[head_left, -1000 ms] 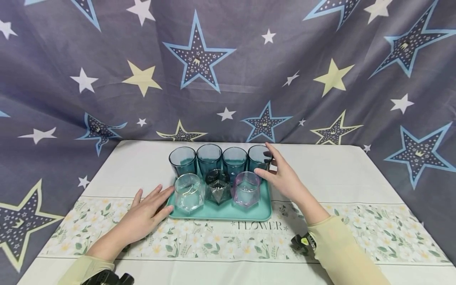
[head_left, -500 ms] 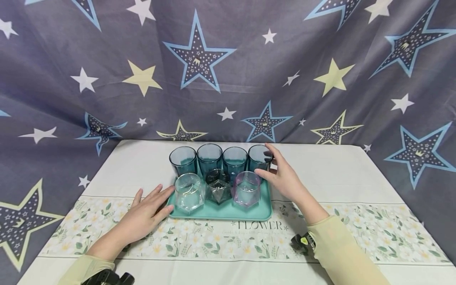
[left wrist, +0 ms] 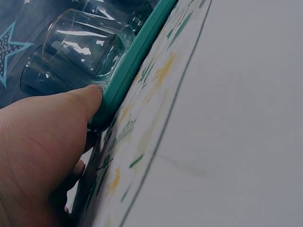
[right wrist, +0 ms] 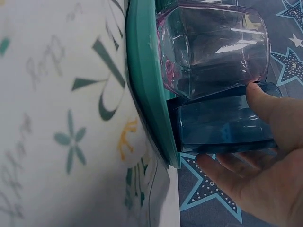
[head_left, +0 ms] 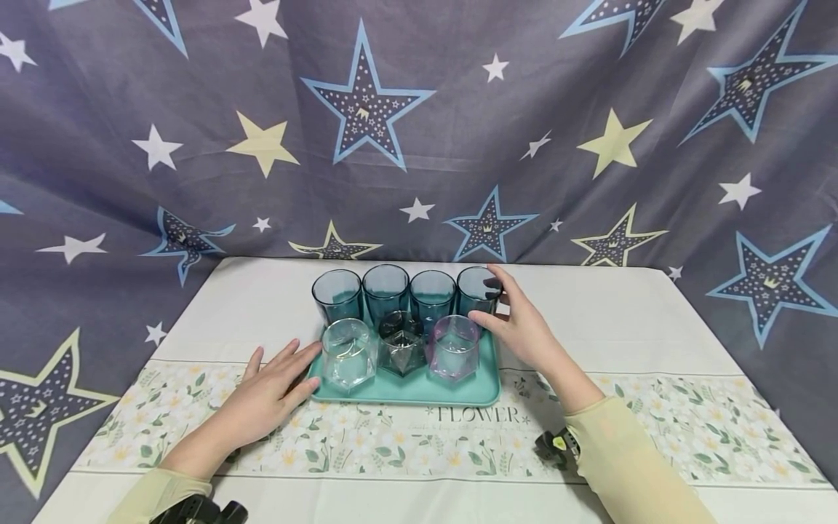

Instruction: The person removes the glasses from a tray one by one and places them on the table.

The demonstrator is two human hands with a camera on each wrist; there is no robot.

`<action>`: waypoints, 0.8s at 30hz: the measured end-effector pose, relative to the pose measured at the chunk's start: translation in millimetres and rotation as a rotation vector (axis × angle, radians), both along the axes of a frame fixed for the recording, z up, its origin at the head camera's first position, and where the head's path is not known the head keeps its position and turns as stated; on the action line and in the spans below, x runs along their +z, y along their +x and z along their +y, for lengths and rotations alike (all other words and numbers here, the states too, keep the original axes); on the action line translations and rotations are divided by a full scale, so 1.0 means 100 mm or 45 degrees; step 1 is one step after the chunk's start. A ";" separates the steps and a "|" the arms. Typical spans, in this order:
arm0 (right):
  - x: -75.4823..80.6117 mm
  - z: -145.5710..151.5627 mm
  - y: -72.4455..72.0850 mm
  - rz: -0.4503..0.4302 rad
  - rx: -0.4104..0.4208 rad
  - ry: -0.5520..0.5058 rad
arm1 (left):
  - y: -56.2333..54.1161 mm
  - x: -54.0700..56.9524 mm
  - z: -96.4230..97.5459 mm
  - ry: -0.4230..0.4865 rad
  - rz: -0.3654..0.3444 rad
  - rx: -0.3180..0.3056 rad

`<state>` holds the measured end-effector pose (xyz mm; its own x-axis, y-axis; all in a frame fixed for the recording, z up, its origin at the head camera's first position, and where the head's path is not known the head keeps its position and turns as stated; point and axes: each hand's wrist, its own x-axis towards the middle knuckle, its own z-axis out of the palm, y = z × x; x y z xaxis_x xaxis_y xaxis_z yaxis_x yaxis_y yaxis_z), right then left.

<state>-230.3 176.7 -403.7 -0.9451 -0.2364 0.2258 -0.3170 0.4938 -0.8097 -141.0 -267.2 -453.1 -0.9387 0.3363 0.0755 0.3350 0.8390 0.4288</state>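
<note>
A teal tray [head_left: 406, 394] carries two rows of glasses. Across its back stand several blue tumblers [head_left: 384, 291]; the front row has a clear faceted glass [head_left: 348, 356], a smoky grey one [head_left: 401, 346] and a pink-tinted one [head_left: 453, 349]. My right hand [head_left: 524, 331] holds the rightmost blue tumbler [right wrist: 222, 125], thumb on the near side and fingers round its outer side. My left hand [head_left: 265, 393] rests at the tray's left edge, fingers fairly straight. In the left wrist view its thumb [left wrist: 90, 100] touches the tray's corner beside the clear glass.
A white tablecloth [head_left: 628, 313] with a floral band and the word FLOWER covers the table. Behind the table hangs a grey curtain [head_left: 419, 182] with stars. Black cameras are strapped to both wrists.
</note>
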 end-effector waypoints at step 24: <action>0.06 0.04 0.02 0.008 -0.092 0.018 | 0.01 0.02 0.01 -0.001 0.011 -0.011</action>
<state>-228.7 181.0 -398.0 -0.9582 -0.1711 0.2293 -0.2856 0.5266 -0.8007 -140.5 -266.3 -451.3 -0.9352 0.3442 0.0837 0.3459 0.8364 0.4251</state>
